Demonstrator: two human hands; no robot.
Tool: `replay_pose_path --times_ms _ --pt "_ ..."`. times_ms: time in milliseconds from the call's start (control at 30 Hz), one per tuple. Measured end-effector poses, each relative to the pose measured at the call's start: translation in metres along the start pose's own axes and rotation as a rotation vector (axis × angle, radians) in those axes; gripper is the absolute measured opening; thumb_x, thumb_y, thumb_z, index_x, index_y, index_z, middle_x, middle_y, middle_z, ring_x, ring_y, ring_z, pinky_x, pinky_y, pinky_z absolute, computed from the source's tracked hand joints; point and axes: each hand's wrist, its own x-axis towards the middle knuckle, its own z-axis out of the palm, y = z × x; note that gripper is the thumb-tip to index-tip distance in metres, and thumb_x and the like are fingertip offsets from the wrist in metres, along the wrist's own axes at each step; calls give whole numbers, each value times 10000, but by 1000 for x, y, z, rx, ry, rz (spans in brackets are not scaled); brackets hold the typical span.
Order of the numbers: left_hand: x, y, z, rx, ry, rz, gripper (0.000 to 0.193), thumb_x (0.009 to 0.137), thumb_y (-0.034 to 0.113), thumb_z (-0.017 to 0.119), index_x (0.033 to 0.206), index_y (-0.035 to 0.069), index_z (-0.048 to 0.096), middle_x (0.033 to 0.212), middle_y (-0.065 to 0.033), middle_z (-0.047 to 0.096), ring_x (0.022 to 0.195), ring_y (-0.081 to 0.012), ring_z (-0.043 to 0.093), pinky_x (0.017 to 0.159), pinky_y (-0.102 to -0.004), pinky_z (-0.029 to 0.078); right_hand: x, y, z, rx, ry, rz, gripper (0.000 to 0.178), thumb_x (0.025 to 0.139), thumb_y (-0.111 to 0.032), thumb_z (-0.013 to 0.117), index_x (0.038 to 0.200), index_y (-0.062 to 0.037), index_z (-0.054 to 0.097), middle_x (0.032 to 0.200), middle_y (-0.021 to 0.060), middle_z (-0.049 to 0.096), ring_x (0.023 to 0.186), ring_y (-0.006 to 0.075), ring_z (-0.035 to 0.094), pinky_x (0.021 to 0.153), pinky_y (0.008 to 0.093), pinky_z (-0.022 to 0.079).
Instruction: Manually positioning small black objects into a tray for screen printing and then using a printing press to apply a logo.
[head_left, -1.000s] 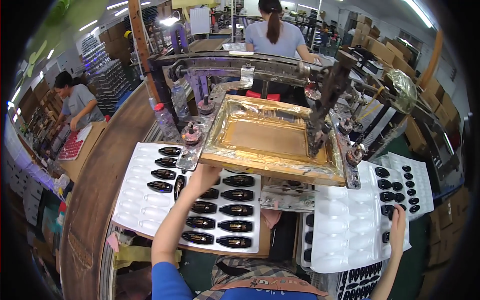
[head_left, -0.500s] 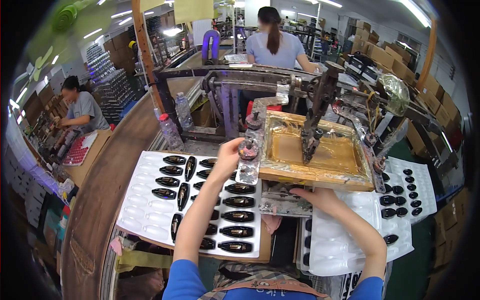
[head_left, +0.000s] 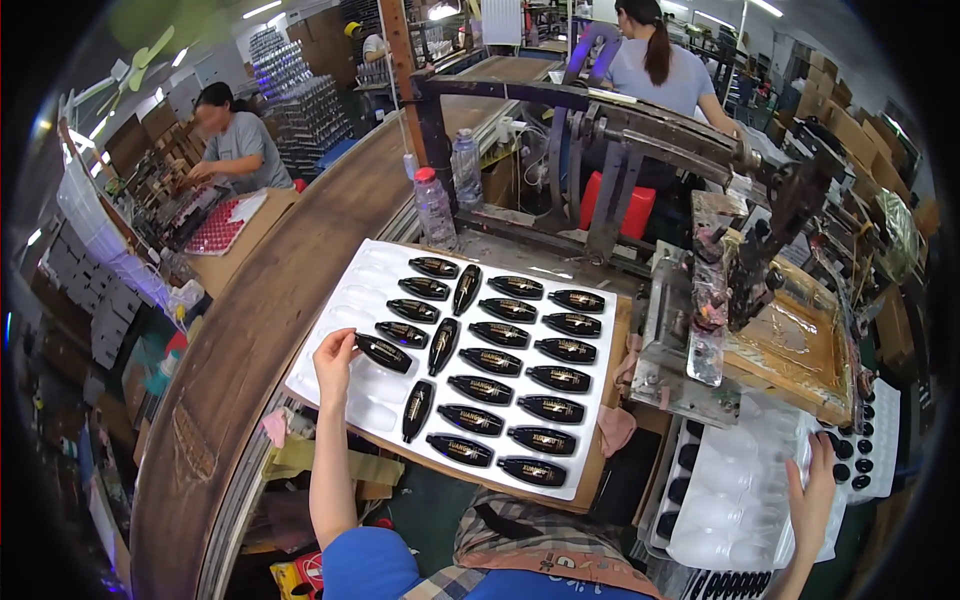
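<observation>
My left hand (head_left: 335, 362) pinches the end of a glossy black, tapered oval piece with gold print (head_left: 384, 353). This piece is at the left part of a white molded tray (head_left: 375, 412), beside a column of similar pieces. Several more printed black pieces (head_left: 484, 389) lie in the tray's hollows, most of them crosswise and a few lengthwise. At the lower right, my right hand (head_left: 815, 488) reaches over another white molded tray (head_left: 740, 470), fingers stretched out and nothing visible in them. Close to its fingertips are small black oval pieces (head_left: 843, 450).
A screen-printing frame (head_left: 790, 345) with a wooden rim stands on a metal press right of the printed pieces. Left runs a long brown conveyor belt (head_left: 290, 270). Two bottles (head_left: 435, 207) stand behind the tray. Co-workers (head_left: 240, 145) sit at far left and ahead.
My left hand has left the press and now holds a black piece over the left tray. My right hand has moved from under the frame to the right-hand tray. The view has turned left.
</observation>
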Motion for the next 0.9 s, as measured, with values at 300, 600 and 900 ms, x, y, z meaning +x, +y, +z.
replay_pose_path --times_ms 300,600,900 --pt "-2 -29 7 678 65 274 115 821 47 531 895 -9 599 908 -96 606 789 -186 582 667 -278 475 -69 128 4 -258 -182 350 390 779 -255 580 1050 13 496 1055 196 477 925 384 510 779 402 419" --pt "-40 91 184 408 -264 483 176 781 24 544 950 -22 565 856 -179 589 831 -277 562 669 -301 427 -67 119 -9 -176 -91 340 228 831 -147 482 973 30 505 990 203 479 871 377 509 764 388 415" --pt "-55 112 336 -38 -807 291 229 813 109 501 1007 5 564 877 -127 613 898 -244 565 801 -328 436 46 -24 36 482 -70 -158 344 731 -67 635 1059 -7 550 1235 138 453 898 158 550 711 244 464"
